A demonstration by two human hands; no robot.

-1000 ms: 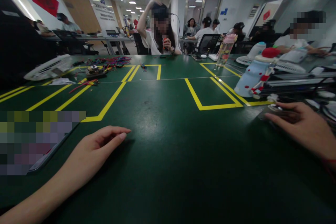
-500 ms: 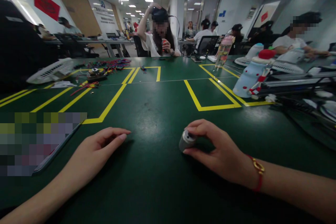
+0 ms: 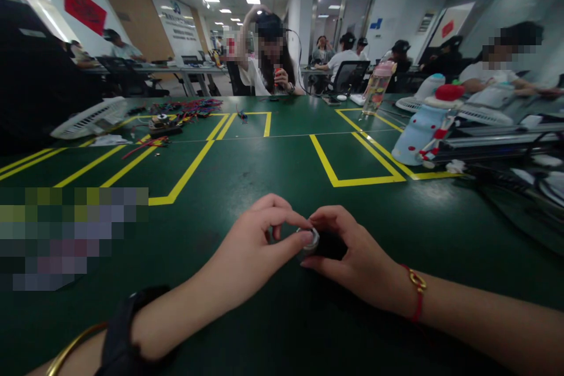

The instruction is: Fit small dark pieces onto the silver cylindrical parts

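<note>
The small metal cylinder [image 3: 311, 239] lies on the bench [image 3: 273, 153], pinched by left hand [image 3: 259, 241] and right hand [image 3: 352, 258] to steady it.

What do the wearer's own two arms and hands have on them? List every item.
Both forearms are bare, with no sleeves or gloves. The left hand has a broad black wristband at the wrist and a thin gold bangle behind it. The right hand has a red cord bracelet with a gold clasp.

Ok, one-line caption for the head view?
Left hand and right hand pinch a small metal cylinder over the green table.
</note>
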